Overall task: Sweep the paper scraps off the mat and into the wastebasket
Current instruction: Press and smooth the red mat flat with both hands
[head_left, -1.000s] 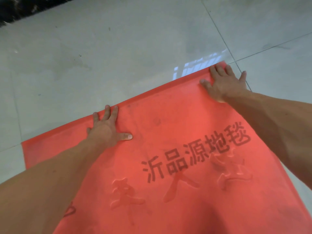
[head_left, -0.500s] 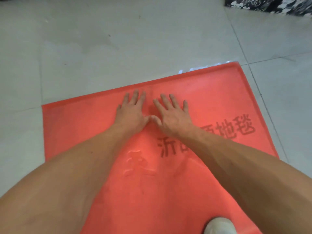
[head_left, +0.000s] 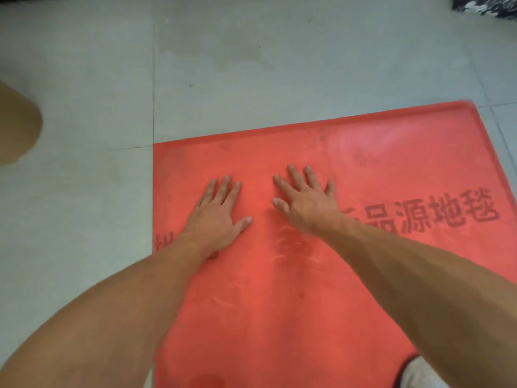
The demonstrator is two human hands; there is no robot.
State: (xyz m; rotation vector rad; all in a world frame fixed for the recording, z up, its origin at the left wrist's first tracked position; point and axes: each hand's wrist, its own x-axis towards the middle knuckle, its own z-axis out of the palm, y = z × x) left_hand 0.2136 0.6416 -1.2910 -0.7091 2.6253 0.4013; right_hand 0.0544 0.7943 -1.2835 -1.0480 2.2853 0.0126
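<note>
Mat: a red mat [head_left: 349, 169] lies flat on the floor, rectangular, with a thin raised rim along its far edge and a matte, slightly dusty face.
Markings on the mat: dark printed characters [head_left: 447, 214] run along its right part; fainter embossed characters sit in relief near its middle.
Left hand: the left hand [head_left: 215, 217] rests palm down on the mat, left of its middle, fingers stretched flat and slightly spread, thumb out to the side, gripping nothing.
Right hand: the right hand [head_left: 305, 203] lies palm down just beside the left one, toward the mat's centre, fingers splayed and flat, gripping nothing; the two hands are apart, with a strip of bare mat between the thumbs.
Forearms: both bare forearms reach in from the mat's near edge.
Floor: pale grey glossy tiles [head_left: 251, 65] with thin grout lines surround the mat.
Shoe: a white shoe tip [head_left: 414, 373] shows at the mat's near right edge.
Brown shape: a smooth, rounded tan form [head_left: 16, 124] sits well left of the mat; what it is cannot be told.
Dark patterned object: a black-and-white mottled corner [head_left: 486, 7] lies far beyond the mat's right corner.
</note>
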